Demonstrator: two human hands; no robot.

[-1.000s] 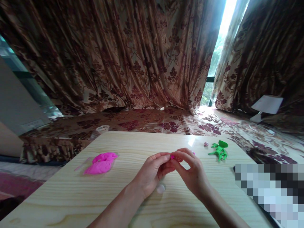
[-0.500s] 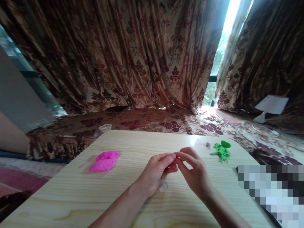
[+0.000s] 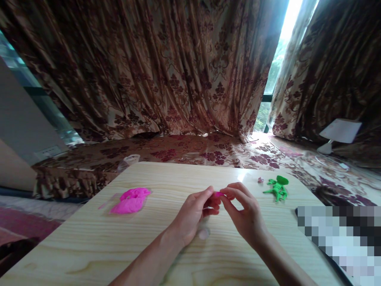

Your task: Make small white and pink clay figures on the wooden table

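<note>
A small piece of bright pink modelling clay [image 3: 219, 194] is held between my two hands above the table. My right hand [image 3: 242, 208] pinches it between thumb and fingertips. On its other side, the curled fingers of my left hand [image 3: 195, 210] meet the piece, with the thumb raised a little off it. Below the hands lies a small whitish, see-through round thing [image 3: 204, 233]. Off to the left, a larger lump of pink modelling clay [image 3: 131, 201] rests on clear plastic. At the right stands a green figure [image 3: 278, 190] with thin limbs, beside a small dull-pink bit [image 3: 260, 180].
The pale wooden table [image 3: 74, 246] fills the foreground. A pixelated dark-edged object [image 3: 336, 238] covers its right edge. Past the far edge are a clear container [image 3: 128, 162], a cloth-covered ledge [image 3: 190, 149], a white lamp [image 3: 341, 131] and patterned curtains [image 3: 178, 71].
My left thumb has lifted and drawn back from the pinch, so more of the pink piece shows at my right fingertips. The things on the table have stayed put.
</note>
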